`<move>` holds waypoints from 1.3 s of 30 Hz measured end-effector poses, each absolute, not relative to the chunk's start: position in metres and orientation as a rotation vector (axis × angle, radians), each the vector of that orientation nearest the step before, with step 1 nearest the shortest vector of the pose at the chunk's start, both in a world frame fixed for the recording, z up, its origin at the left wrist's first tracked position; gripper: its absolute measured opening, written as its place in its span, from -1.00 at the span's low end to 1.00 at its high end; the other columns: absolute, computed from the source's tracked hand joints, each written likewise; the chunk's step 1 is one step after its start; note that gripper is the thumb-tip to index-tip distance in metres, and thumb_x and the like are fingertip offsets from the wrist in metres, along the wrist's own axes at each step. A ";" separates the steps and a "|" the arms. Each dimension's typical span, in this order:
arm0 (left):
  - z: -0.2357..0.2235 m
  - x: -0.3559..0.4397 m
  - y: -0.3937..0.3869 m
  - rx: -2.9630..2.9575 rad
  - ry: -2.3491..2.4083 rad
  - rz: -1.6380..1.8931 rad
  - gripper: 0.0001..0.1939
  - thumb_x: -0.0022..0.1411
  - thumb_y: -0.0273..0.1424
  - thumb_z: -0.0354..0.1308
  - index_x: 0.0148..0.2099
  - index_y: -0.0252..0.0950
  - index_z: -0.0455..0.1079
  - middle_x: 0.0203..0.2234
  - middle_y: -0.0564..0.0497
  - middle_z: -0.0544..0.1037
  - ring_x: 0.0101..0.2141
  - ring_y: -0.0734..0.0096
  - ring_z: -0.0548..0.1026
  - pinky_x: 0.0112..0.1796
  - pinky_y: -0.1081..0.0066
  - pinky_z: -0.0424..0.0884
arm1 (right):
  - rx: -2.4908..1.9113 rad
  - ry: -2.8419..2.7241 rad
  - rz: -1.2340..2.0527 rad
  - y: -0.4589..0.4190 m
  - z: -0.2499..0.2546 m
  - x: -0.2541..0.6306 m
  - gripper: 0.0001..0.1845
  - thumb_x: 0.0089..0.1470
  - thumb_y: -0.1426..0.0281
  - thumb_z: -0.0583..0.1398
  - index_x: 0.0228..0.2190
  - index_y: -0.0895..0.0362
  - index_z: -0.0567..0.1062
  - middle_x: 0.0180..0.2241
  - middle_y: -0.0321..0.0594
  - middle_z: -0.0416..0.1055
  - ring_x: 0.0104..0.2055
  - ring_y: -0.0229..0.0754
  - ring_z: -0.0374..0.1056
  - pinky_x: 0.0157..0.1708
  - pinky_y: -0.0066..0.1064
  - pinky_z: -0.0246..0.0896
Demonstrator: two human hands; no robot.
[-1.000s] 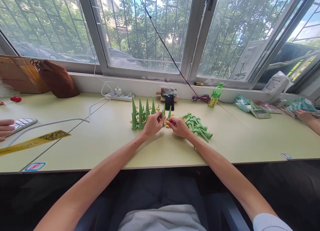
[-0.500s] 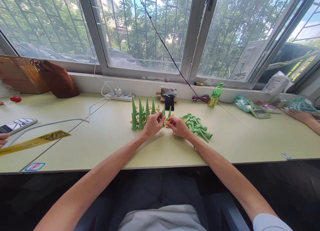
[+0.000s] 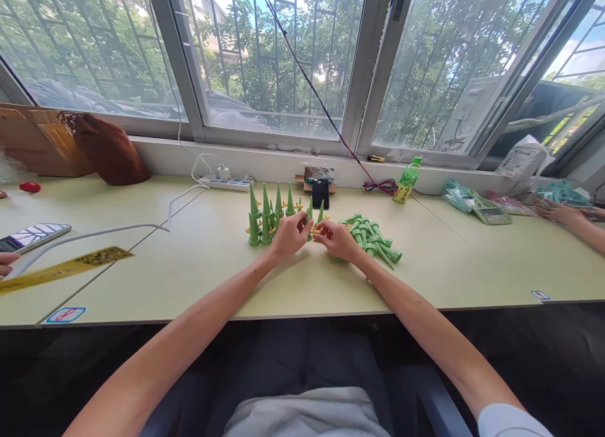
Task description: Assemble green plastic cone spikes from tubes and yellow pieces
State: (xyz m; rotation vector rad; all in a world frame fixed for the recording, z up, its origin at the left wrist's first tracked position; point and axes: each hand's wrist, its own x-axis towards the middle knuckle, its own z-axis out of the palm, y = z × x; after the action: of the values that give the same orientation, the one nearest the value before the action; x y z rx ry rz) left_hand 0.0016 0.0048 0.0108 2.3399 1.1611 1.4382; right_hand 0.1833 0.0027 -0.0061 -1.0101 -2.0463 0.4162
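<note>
My left hand (image 3: 292,233) is closed around a green cone-shaped watering spike (image 3: 309,217) that stands point up on the table. My right hand (image 3: 336,238) pinches at a small yellow valve (image 3: 317,231) on the side of that spike; fingertips partly hide the contact. To the left, several green spikes with yellow valves (image 3: 254,226) stand upright in rows. Another upright spike (image 3: 321,211) rises just behind my right fingers. A loose pile of green spikes (image 3: 371,235) lies beside my right hand, on its right.
Behind the spikes are a black phone (image 3: 320,194), a small open box (image 3: 309,175) and a power strip (image 3: 225,183). A green drink bottle (image 3: 407,180) stands by the sill. A white cable (image 3: 118,227) crosses the left side. Another person's hand (image 3: 564,214) touches plastic bags at right.
My right fingers have shifted very slightly at the yellow valve; my left hand keeps its place. At the far right, the other person's hands have moved at the bags.
</note>
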 end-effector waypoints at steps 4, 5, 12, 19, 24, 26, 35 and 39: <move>0.010 0.001 0.005 2.341 1.158 1.437 -0.79 0.27 -0.32 0.10 -0.41 -0.27 0.28 -0.61 0.12 0.37 -0.59 0.50 0.27 -0.47 0.44 0.21 | -1.008 -2.060 0.397 0.003 -0.007 0.183 -0.90 0.15 0.36 0.22 -0.34 0.15 0.46 -0.46 -0.25 0.51 -0.51 -0.29 0.30 -0.39 -0.45 0.18; 0.010 0.001 0.005 2.342 1.161 1.436 -0.79 0.27 -0.32 0.10 -0.41 -0.27 0.28 -0.62 0.12 0.37 -0.59 0.50 0.27 -0.47 0.44 0.21 | -1.008 -2.064 0.397 0.003 -0.007 0.183 -0.89 0.16 0.35 0.20 -0.36 0.15 0.46 -0.46 -0.25 0.51 -0.51 -0.29 0.30 -0.39 -0.45 0.18; 0.011 0.002 0.004 2.342 1.171 1.430 -0.78 0.28 -0.31 0.10 -0.42 -0.27 0.27 -0.62 0.11 0.37 -0.59 0.50 0.26 -0.47 0.44 0.21 | -1.004 -2.056 0.422 0.003 -0.006 0.183 -0.82 0.18 0.29 0.19 -0.34 0.16 0.48 -0.45 -0.23 0.52 -0.51 -0.29 0.31 -0.40 -0.44 0.19; 0.012 0.002 0.003 2.349 1.164 1.412 -0.79 0.27 -0.32 0.10 -0.41 -0.27 0.27 -0.62 0.12 0.36 -0.59 0.50 0.26 -0.48 0.44 0.21 | -1.002 -2.037 0.427 0.003 -0.006 0.183 -0.85 0.13 0.31 0.23 -0.35 0.14 0.45 -0.42 -0.23 0.52 -0.50 -0.29 0.31 -0.40 -0.45 0.20; 0.012 0.002 0.003 2.360 1.164 1.417 -0.79 0.28 -0.32 0.09 -0.41 -0.27 0.28 -0.62 0.12 0.36 -0.59 0.51 0.25 -0.47 0.44 0.21 | -0.996 -2.055 0.421 0.002 -0.006 0.183 -0.80 0.19 0.31 0.17 -0.40 0.16 0.47 -0.48 -0.24 0.50 -0.51 -0.29 0.30 -0.39 -0.45 0.17; 0.012 0.002 0.003 2.359 1.159 1.417 -0.79 0.28 -0.32 0.09 -0.41 -0.27 0.28 -0.62 0.12 0.36 -0.59 0.51 0.25 -0.47 0.44 0.21 | -0.992 -2.052 0.425 0.002 -0.005 0.183 -0.77 0.22 0.28 0.15 -0.40 0.16 0.48 -0.47 -0.23 0.50 -0.50 -0.29 0.30 -0.40 -0.45 0.17; 0.012 0.002 0.003 2.344 1.158 1.422 -0.78 0.27 -0.32 0.10 -0.42 -0.26 0.27 -0.63 0.11 0.35 -0.59 0.49 0.25 -0.48 0.43 0.19 | -0.997 -2.011 0.453 0.001 -0.004 0.184 -0.78 0.10 0.24 0.25 -0.30 0.13 0.42 -0.44 -0.26 0.49 -0.53 -0.30 0.28 -0.44 -0.45 0.19; 0.013 0.002 0.003 2.347 1.166 1.423 -0.77 0.27 -0.31 0.10 -0.43 -0.26 0.25 -0.63 0.11 0.35 -0.59 0.49 0.25 -0.49 0.43 0.19 | -0.997 -2.017 0.439 0.002 -0.005 0.184 -0.82 0.12 0.26 0.22 -0.35 0.13 0.41 -0.44 -0.26 0.48 -0.51 -0.29 0.29 -0.42 -0.44 0.19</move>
State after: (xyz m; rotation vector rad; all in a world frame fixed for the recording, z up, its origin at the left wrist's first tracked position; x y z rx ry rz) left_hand 0.0020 0.0029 0.0128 2.3471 1.1655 1.4232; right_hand 0.1843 0.0021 -0.0051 -0.9975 -2.0168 0.4391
